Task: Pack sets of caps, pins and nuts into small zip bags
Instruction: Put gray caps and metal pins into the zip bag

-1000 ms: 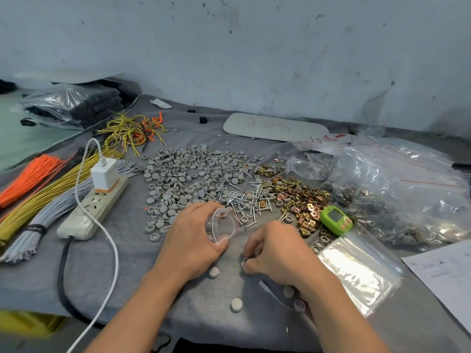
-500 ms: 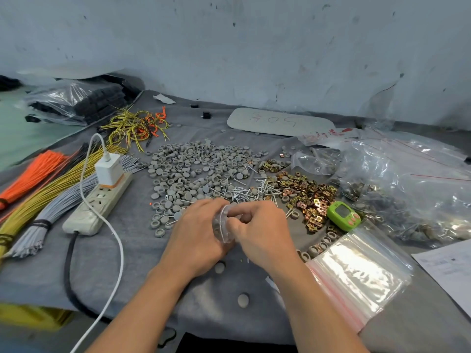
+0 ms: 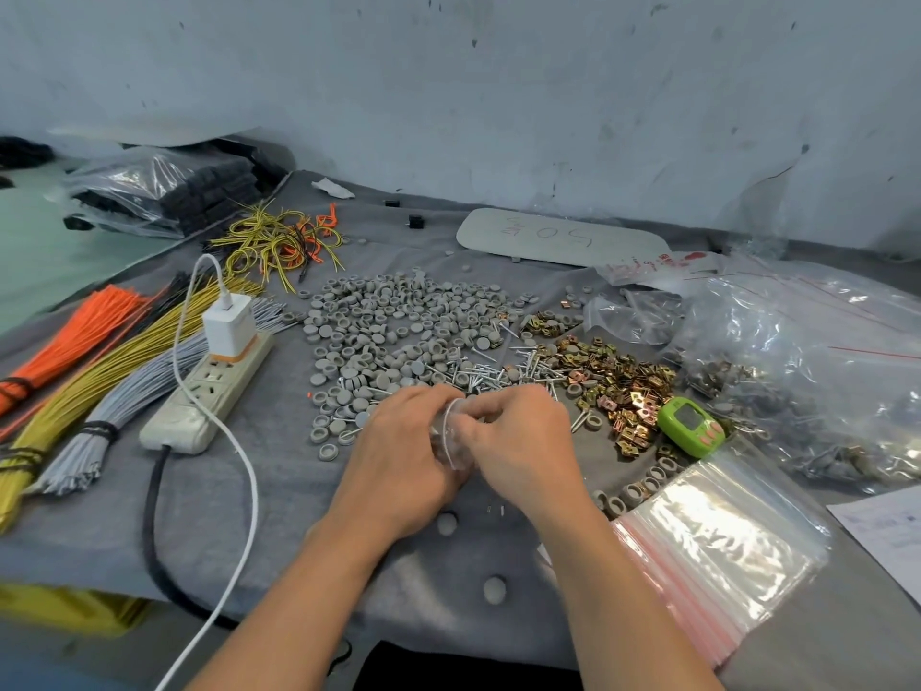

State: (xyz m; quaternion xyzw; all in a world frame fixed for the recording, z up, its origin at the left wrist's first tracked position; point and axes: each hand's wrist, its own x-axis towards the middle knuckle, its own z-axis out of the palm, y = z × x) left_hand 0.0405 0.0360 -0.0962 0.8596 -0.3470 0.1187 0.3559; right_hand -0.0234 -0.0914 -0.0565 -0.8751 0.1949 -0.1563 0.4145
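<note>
On the surface [image 3: 224,516], our left hand [image 3: 398,456] has its grip curled round the small zip bag [image 3: 451,431]. Our right hand [image 3: 518,441] bunches at the bag's mouth; whether it holds anything, we cannot tell. Best hold that mouth wide. Pins [image 3: 478,374] and caps [image 3: 393,321] lie at twelve o'clock, nuts [image 3: 618,386] at two.

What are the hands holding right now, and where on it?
A small clear zip bag, held between both hands: the left hand grips its side, the right hand pinches at its open mouth.

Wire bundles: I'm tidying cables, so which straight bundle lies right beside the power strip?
The grey bundle, running along the power strip; the yellow bundle and orange bundle lie farther left.
</note>
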